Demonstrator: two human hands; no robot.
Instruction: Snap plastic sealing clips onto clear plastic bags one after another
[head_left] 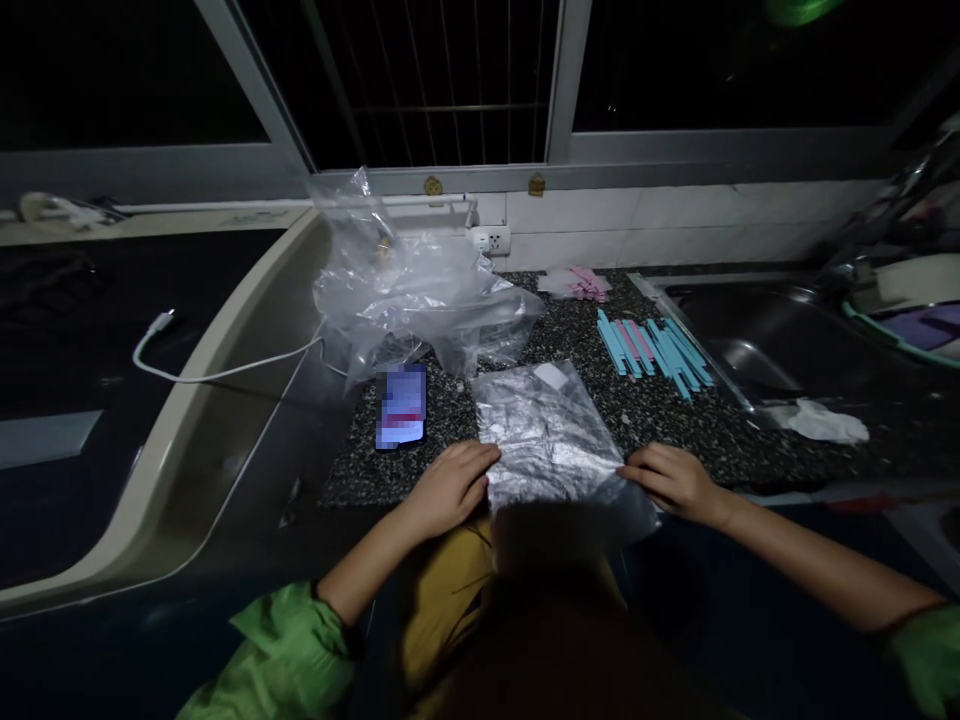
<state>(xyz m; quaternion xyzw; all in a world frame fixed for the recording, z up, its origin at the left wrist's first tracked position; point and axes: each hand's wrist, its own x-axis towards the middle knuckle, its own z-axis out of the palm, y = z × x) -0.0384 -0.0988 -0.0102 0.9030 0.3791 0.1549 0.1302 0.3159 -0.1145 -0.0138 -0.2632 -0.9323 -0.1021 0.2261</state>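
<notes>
The left hand [452,487] is pinching the left edge of a clear plastic bag [547,440] between thumb and fingers, and the right hand [673,480] is gripping its right edge in the same way. The bag is lying flat at the near edge of the speckled dark surface [450,465], its near end hanging over, and a small white label [552,375] is showing near its far edge. To the left of the bag, a lit phone [402,407] is resting on the surface. Farther right, a row of blue and pink strips [652,350] is lying beside the metal sink [757,340], and a crumpled white cloth [829,421] is sitting at the sink's near side. Beyond the phone, a heap of crumpled clear plastic [420,300] is spreading toward the wall. Right of that heap, small pink pieces [589,284] are lying near the tiled wall [645,222], below the window.
</notes>
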